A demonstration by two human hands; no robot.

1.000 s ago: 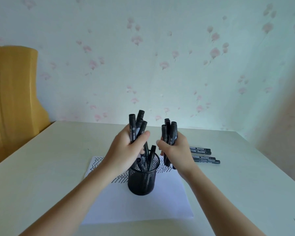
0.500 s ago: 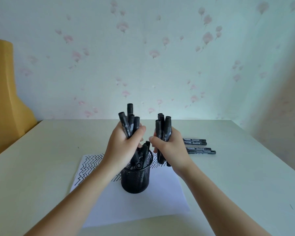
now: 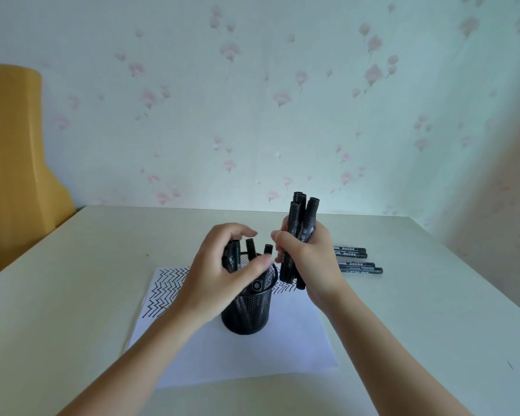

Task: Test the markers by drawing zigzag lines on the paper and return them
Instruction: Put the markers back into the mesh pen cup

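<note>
A black mesh pen holder [image 3: 246, 313] stands on a white paper [image 3: 252, 352] whose far part is covered with black zigzag lines. My left hand [image 3: 222, 274] hovers over the holder's rim with fingers arched and spread. Several black markers [image 3: 249, 250] stand loose in the holder beneath the hand. Just right of the holder, my right hand [image 3: 309, 259] grips an upright bundle of several black markers [image 3: 300, 223].
Several more black markers [image 3: 357, 262] lie flat on the pale table [image 3: 72, 295] to the right of my right hand. A yellow chair back [image 3: 12, 163] stands at the far left. A flowered wall closes off the table's far edge.
My left hand has lowered its bundle of markers into the holder and loosened its fingers. My right hand still holds its bundle upright beside the holder.
</note>
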